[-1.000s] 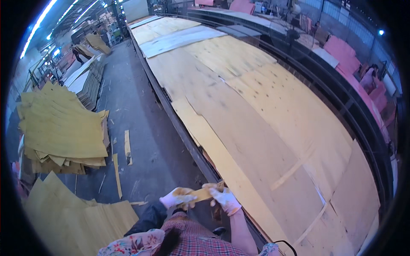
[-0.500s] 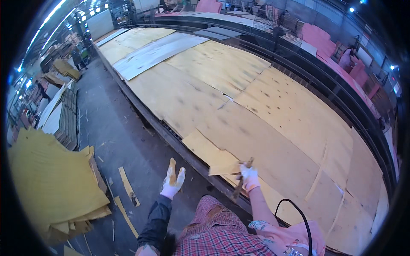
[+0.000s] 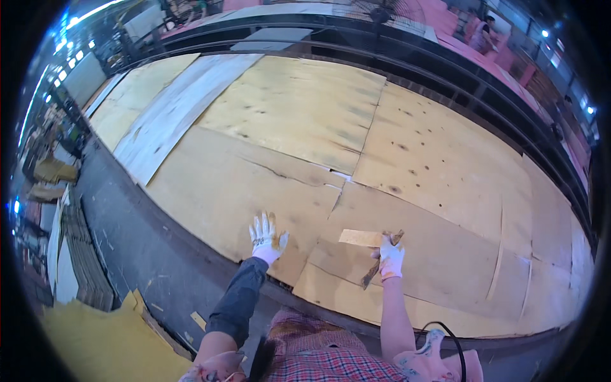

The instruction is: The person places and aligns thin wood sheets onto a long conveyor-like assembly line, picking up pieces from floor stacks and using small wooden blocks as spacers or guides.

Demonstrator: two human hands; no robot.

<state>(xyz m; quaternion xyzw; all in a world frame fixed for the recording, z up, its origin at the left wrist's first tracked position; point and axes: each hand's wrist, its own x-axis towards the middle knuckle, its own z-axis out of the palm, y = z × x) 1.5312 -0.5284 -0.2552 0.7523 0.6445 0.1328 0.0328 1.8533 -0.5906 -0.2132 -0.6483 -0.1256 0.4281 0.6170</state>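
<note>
My left hand, in a stained white glove, is spread open over a tan wood veneer sheet near the table's front edge. Whether its fingertips press on the sheet I cannot tell. To the right, my gloved right hand is closed around a short pale veneer strip sticking out to the left. A narrow dark brown piece also passes through this grip, its ends showing above and below; its kind is unclear. Below that hand runs a lighter veneer strip along the front edge.
Overlapping veneer sheets cover the long table, among them a whitish one and a knotted one. A yellow veneer stack stands at lower left, beyond it a layered stack. Behind are dark rails, a fan and another person.
My view has turned and come closer over the table. My left hand has gone from above the floor to over the veneer. My right hand has moved inward from the edge with its pieces.
</note>
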